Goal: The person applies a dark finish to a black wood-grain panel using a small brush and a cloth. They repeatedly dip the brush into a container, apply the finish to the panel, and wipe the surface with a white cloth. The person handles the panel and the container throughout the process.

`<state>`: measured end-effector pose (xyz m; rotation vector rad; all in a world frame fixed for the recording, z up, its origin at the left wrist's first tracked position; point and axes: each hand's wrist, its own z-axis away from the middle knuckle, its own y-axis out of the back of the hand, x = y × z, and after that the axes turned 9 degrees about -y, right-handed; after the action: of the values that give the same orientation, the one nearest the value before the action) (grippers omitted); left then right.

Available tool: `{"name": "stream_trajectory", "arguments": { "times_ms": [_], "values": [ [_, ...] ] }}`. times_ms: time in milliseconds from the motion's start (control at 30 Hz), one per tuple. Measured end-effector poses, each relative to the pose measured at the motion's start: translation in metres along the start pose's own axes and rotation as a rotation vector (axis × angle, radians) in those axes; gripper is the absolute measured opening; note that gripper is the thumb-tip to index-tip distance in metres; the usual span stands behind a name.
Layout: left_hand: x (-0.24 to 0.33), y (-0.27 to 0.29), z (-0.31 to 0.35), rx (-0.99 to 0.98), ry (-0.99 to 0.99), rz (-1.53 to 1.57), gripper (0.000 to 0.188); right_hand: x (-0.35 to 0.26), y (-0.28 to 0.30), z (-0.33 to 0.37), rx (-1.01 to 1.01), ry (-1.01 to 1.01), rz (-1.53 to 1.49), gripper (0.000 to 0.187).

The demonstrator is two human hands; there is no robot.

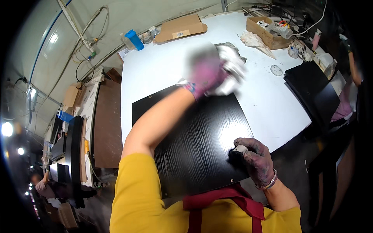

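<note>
A black wood-grain panel (pixel 194 143) lies on the white tabletop in front of me, with small holes near its corners. My left hand (pixel 206 77), in a purple glove, reaches across its far edge and is smeared by motion. Against that hand is a crumpled white cloth (pixel 229 73), seemingly in its grip. Over the panel's near right side, my right hand (pixel 258 161) wears a stained glove. Its fingers are closed round a small whitish piece (pixel 240 149) with a black, fuzzy-looking end close to the panel; its exact kind is unclear.
On the white table (pixel 155 66) are a flat cardboard box (pixel 180 28), a blue bottle (pixel 134 40), an open carton of odds and ends (pixel 268 33), a round clear lid (pixel 276 70) and stacked black panels (pixel 312 85). Other people are at the far right and far left.
</note>
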<state>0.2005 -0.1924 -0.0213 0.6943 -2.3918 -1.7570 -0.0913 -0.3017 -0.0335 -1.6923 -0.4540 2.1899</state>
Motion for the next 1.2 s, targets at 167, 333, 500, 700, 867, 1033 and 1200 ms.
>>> {"name": "stream_trajectory", "arguments": {
  "times_ms": [167, 333, 500, 700, 867, 1033, 1200],
  "values": [
    [-0.039, -0.073, -0.004, 0.295, -0.03, 0.316, 0.039, 0.001, -0.007, 0.002, 0.022, -0.025, -0.039, 0.036],
    [-0.096, -0.034, -0.007, 0.44, -0.124, 0.067, 0.025, -0.004, -0.004, 0.002, 0.035, -0.071, 0.035, 0.036],
    [-0.065, 0.045, 0.014, 0.366, 0.018, 0.547, 0.03, 0.0, -0.003, -0.002, 0.043, 0.008, -0.042, 0.038],
    [0.0, 0.067, 0.075, -0.32, 0.009, -0.002, 0.031, -0.005, -0.003, -0.001, 0.014, -0.059, -0.093, 0.041],
    [-0.062, 0.016, 0.115, 0.054, 0.085, 0.305, 0.021, -0.013, -0.016, 0.005, 0.047, -0.122, -0.067, 0.037],
    [-0.009, 0.02, 0.102, 0.126, 0.11, 0.012, 0.041, -0.01, -0.008, -0.001, 0.088, -0.074, 0.042, 0.035],
    [-0.045, 0.029, 0.12, -0.358, -0.033, -0.013, 0.033, -0.005, -0.015, 0.006, 0.062, -0.058, 0.026, 0.036]
  ]
}}
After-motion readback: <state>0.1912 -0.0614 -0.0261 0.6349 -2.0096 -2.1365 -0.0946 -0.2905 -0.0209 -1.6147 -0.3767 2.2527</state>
